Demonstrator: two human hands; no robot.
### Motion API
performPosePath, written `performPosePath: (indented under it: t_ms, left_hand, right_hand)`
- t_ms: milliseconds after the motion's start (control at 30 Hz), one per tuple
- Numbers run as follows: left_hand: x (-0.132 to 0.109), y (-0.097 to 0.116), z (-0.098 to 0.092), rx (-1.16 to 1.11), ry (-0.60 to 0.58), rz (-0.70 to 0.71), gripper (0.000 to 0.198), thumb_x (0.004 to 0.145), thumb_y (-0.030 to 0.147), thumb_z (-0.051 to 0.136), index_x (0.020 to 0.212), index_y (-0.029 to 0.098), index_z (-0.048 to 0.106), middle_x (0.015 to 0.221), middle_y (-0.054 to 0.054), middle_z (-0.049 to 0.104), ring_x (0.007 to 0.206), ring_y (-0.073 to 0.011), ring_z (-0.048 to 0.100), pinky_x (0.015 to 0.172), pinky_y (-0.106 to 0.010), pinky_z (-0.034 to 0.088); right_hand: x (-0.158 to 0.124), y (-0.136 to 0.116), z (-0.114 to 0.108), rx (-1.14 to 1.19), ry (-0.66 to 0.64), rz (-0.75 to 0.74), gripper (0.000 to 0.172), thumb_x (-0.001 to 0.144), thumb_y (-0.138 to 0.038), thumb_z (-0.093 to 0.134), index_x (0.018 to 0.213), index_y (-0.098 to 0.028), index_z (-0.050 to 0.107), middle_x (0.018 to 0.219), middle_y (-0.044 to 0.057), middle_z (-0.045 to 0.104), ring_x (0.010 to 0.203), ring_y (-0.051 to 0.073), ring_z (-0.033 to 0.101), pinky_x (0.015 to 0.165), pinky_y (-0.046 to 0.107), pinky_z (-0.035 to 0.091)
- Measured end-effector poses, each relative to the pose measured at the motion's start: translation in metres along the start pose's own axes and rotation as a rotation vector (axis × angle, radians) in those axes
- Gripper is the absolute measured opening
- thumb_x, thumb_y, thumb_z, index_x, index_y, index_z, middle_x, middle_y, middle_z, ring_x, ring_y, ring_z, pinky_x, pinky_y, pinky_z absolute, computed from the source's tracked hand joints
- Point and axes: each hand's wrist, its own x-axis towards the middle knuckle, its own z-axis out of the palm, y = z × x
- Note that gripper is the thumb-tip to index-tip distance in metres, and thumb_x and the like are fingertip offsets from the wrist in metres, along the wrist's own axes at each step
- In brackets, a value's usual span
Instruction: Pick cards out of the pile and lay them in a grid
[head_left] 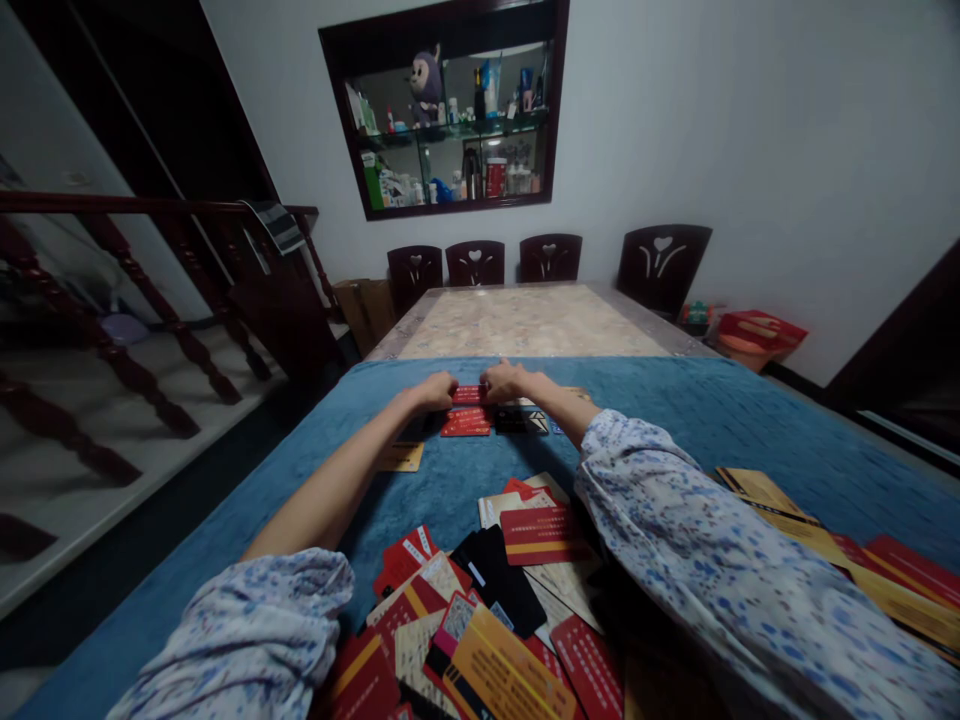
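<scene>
1. My left hand point(439, 391) is curled at one end of a red card point(469, 394), my right hand point(504, 383) at the other. Honestly can't tell from this angle if I'm pinching it or just nudging the edges.
2. That card's on the blue cloth point(300, 480), just beyond some red cards point(466, 424), with a black card point(514, 423) right of those.
3. I'd go light and even from both ends so it sits square.
4. Cloth looks plush, so edges might snag; tiny nudges beat shoving.
5. Lift that floral right sleeve point(675, 520), or it could drag the loose card pile point(499, 590).
</scene>
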Motion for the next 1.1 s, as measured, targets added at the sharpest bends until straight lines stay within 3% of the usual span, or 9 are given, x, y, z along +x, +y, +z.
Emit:
performPosePath:
  t_ms: [600,1100]
  left_hand:
    - [-0.004,0.004,0.002,0.079,0.021,0.015,0.023,0.06,0.001,0.054,0.076,0.015,0.064,0.08,-0.003,0.063,0.08,-0.0186,0.058,0.072,-0.024,0.045]
    - [-0.019,0.006,0.006,0.111,0.126,0.014,0.03,0.076,0.01,0.054,0.103,0.015,0.066,0.113,-0.012,0.065,0.108,-0.0232,0.058,0.096,-0.028,0.044]
  right_hand:
    - [-0.001,0.002,0.002,-0.026,0.02,-0.024,0.037,0.08,-0.035,0.057,0.11,-0.019,0.071,0.116,0.015,0.069,0.122,0.035,0.049,0.093,0.045,0.045]
    - [-0.014,0.008,0.006,-0.055,0.092,-0.048,0.044,0.081,-0.039,0.057,0.118,-0.017,0.069,0.129,0.019,0.061,0.125,0.038,0.045,0.094,0.051,0.041]
